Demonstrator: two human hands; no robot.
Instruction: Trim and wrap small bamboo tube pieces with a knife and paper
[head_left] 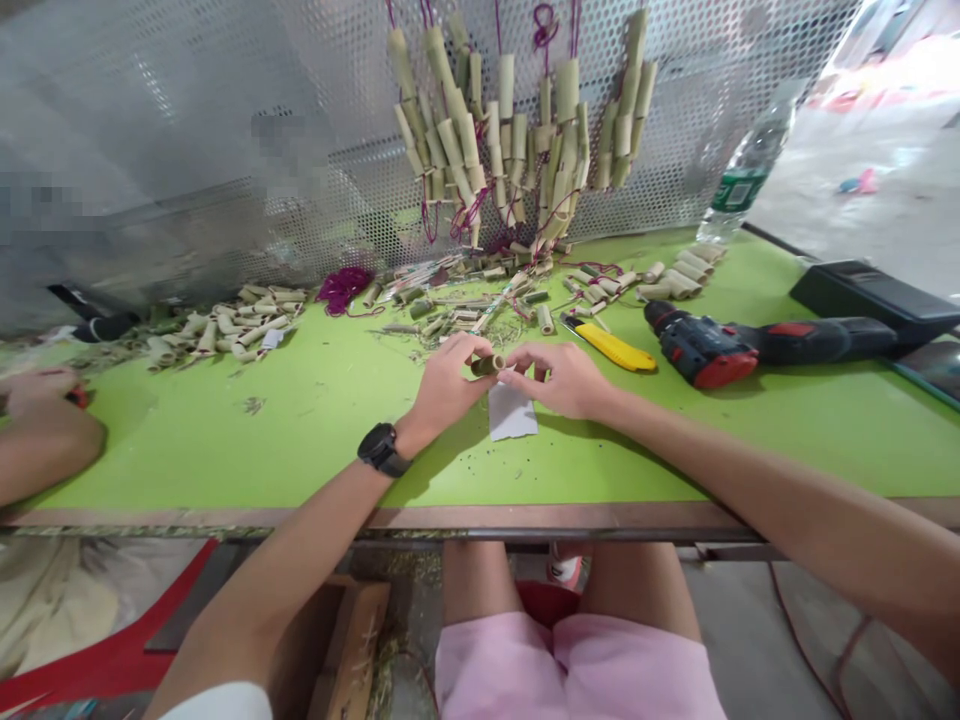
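Observation:
My left hand, with a black watch on its wrist, is closed around a short bamboo tube. The tube's open end faces right and towards me. My right hand is beside that end, its thumb and fingers curled into a pinch. Whatever the right fingertips hold is too small to make out. Just below the fingertips is a pale piece of paper with a ragged lower edge; I cannot tell whether the right hand touches it. Dark specks are scattered on the green table around the paper.
Right of my hands are a yellow utility knife, a cordless drill and a water bottle. Strung bamboo pieces hang against the perforated metal panel. Behind lie purple cord and a bamboo pile. Another person's arm rests at left.

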